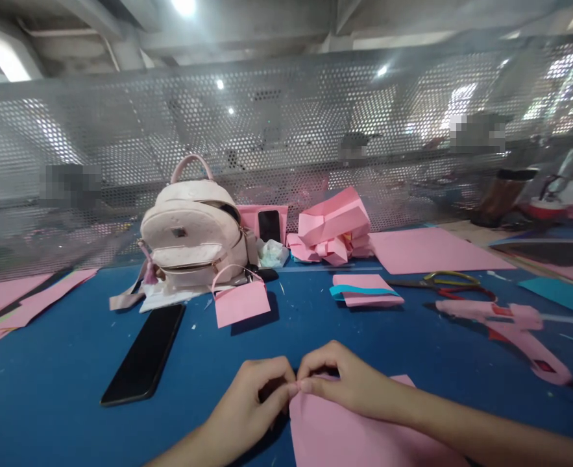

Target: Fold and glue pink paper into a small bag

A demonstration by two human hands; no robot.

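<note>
At the front of the blue table lies a sheet of pink paper (344,431), partly covered by my right forearm. Its upper left corner is pinched between the thumb and fingers of my right hand (337,383). My left hand (261,395) meets it there, thumb and fingertips closed on the same corner. The fingertips of both hands touch, so the paper's very edge is hidden. Farther back stands a small pink paper bag with a thin handle (242,303). A folded pink paper piece with a blue strip (366,290) lies to its right.
A black phone (145,353) lies at left, near a cream backpack (196,227). At right are a pink glue gun (505,327) and scissors (449,281). Crumpled pink paper (335,224) and a flat pink sheet (437,250) sit before a perforated metal screen (286,130).
</note>
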